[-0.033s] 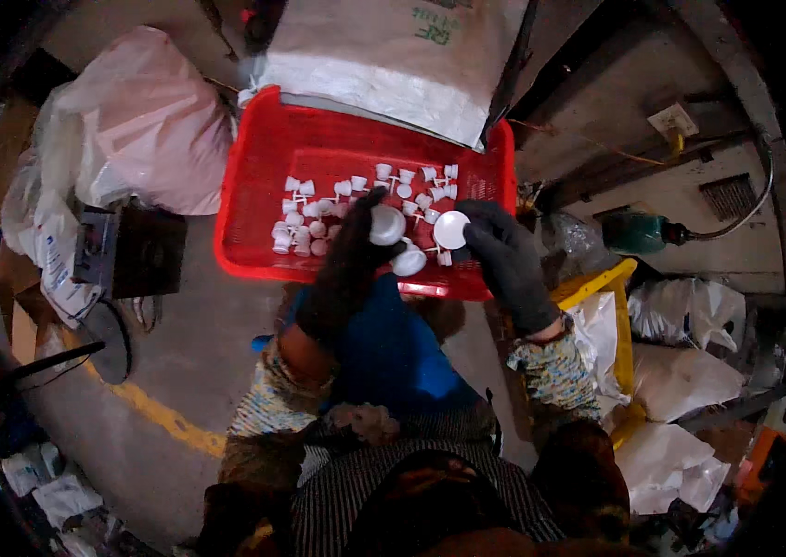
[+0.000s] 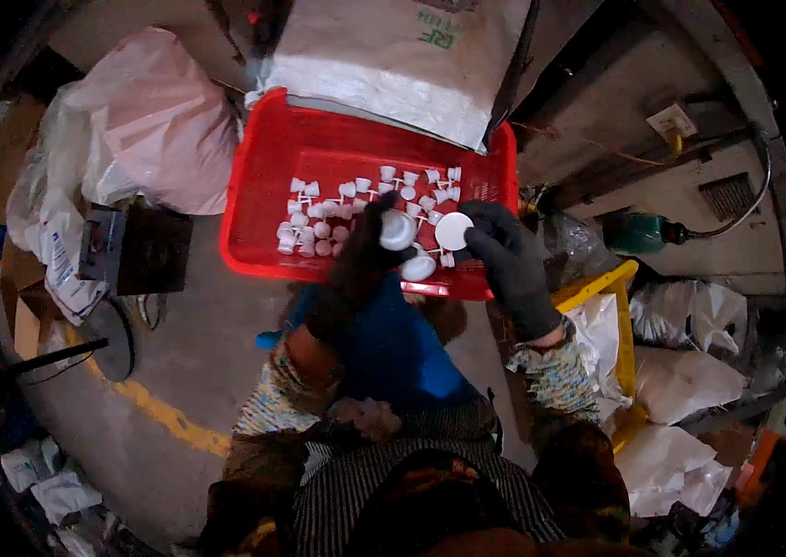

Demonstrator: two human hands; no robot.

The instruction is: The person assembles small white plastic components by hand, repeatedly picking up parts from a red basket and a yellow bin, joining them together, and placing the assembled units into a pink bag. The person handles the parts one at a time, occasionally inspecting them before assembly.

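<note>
My left hand [image 2: 365,246], in a dark glove, is closed around a round white plastic cap [image 2: 397,230]. Opposite it, the gloved right hand [image 2: 509,260] pinches a flat white plastic disc [image 2: 452,231] by its edge, between thumb and fingers. The cap and the disc are close together but apart. Just below the left hand's cap shows another round white piece [image 2: 419,268]; whether it is held or joined to something is unclear. Both hands are over the near side of a red plastic basket [image 2: 267,121], where several small white cup-shaped parts [image 2: 305,190] lie, some joined by thin stems.
A white woven sack [image 2: 383,65] rests against the basket's far rim. Large plastic bags [image 2: 161,121] and a dark box [image 2: 137,249] stand at left. On the right are a yellow crate [image 2: 630,353], filled bags [image 2: 685,381] and a green device with a hose [image 2: 639,232].
My left hand has come slightly right with its cap, closer to the disc in my right hand. The whole view has shifted a little.
</note>
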